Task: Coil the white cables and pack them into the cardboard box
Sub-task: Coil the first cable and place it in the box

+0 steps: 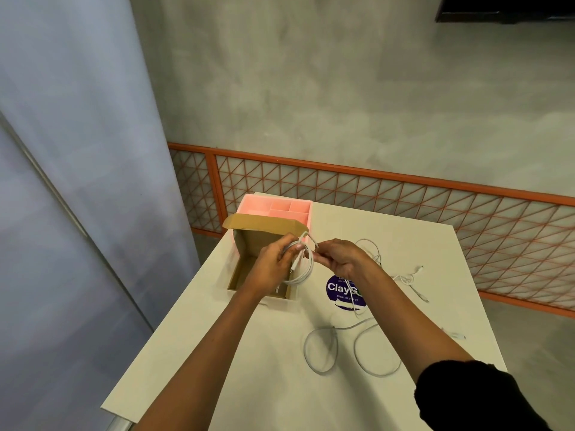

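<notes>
Left hand (273, 265) fingers clenched on cable coil (300, 264), held right above open cardboard box (249, 244) for a short drop. Right hand (340, 259) fingers pinching the loose end, likely tucking it. Other cables (354, 349) loose on counter (249, 353).

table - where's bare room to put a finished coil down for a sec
Free: the near left of the table, between the cardboard box and the near edge; also the far right strip behind the thin loose cable. Crowded: the near right, with the looped cable, and around the round sticker.
</notes>
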